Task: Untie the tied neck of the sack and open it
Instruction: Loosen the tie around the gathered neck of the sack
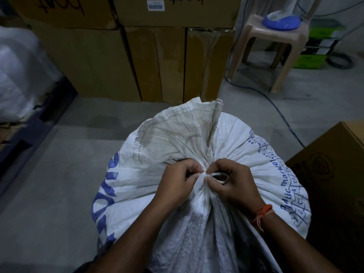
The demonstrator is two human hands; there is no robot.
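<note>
A full white woven sack (236, 142) with blue print stands on the floor right in front of me. Its neck is bunched and bound by a white tie strip (213, 175), with the loose flap of the mouth fanning out beyond the knot. My left hand (177, 184) pinches the gathered neck at the knot from the left. My right hand (234, 184), an orange thread round its wrist, pinches a loop of the tie strip from the right. Both hands meet at the knot, which their fingers partly hide.
Stacked cardboard boxes (122, 62) stand behind the sack. Another cardboard box (331, 170) sits close at the right. A beige plastic chair (275, 46) with a blue cable on the floor is at the back right. Plastic-wrapped goods (21, 75) lie at the left.
</note>
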